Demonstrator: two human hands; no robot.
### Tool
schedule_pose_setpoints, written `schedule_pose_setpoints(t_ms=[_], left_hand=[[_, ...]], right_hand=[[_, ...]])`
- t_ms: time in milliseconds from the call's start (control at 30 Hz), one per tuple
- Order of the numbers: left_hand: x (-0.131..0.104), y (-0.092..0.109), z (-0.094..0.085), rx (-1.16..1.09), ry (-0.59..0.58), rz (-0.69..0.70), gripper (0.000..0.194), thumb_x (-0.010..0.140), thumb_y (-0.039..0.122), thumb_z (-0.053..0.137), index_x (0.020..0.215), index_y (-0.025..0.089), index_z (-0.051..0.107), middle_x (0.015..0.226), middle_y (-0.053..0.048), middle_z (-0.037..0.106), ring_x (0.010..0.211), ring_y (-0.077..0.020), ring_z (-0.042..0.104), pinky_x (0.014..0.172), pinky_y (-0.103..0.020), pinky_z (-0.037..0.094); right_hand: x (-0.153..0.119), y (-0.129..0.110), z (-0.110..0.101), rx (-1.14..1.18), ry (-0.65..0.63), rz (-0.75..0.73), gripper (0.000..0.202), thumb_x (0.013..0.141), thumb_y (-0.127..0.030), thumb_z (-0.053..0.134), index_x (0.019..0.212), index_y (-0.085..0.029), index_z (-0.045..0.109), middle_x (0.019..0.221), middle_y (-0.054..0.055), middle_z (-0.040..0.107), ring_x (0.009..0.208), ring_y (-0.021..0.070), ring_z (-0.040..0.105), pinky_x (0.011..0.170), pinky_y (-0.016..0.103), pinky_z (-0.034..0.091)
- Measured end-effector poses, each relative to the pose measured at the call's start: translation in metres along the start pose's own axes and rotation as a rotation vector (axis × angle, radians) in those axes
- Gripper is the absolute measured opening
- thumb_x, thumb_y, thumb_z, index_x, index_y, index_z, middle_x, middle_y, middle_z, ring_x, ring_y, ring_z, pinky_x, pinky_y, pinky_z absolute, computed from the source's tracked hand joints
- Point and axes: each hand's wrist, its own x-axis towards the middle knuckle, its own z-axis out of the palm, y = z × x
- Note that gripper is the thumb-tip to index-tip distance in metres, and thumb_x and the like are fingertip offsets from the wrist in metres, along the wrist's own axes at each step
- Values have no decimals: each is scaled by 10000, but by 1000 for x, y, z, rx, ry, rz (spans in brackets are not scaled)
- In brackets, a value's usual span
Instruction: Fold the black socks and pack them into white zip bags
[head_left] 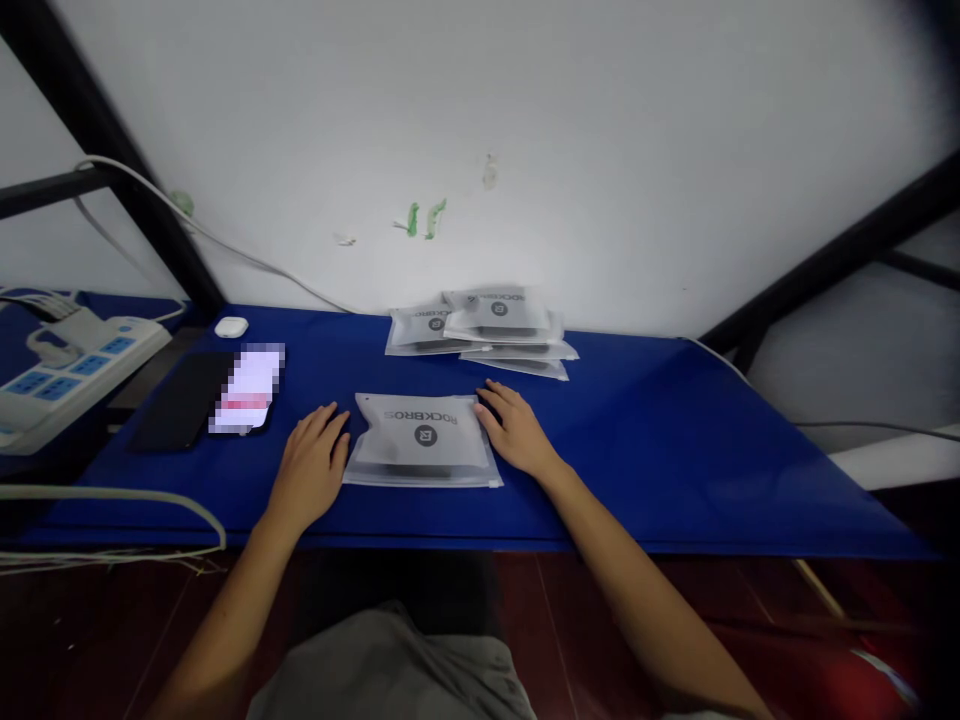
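A frosted zip bag printed ROCKBROS lies flat on the blue table, its lettering upside down and something dark showing faintly inside. My left hand rests on the table at the bag's left edge, fingers stretched out. On the other side, my right hand lies with its fingers extended by the bag's right edge, the thumb close to or touching its upper right corner. Neither hand grips anything. Behind the bag, against the wall, is a loose pile of similar zip bags.
To the left lie a phone with a lit screen, a dark flat object and a white earbud case. A power strip with plugs stands at the far left. Cables cross the front left edge.
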Motion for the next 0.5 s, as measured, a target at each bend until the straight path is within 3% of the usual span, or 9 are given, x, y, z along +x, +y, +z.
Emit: schedule_pose_setpoints(t_ms=[500], left_hand=[[-2, -9, 7, -25, 78, 49, 398, 939, 347, 380, 1194, 140, 605, 1328, -138, 567, 1269, -297, 470, 1065, -515, 390]], right_hand=[[-2, 5, -6, 53, -20, -35, 515, 934, -482, 407, 1266, -133, 588, 1402, 180, 492, 1319, 305, 434, 1102, 503, 343]])
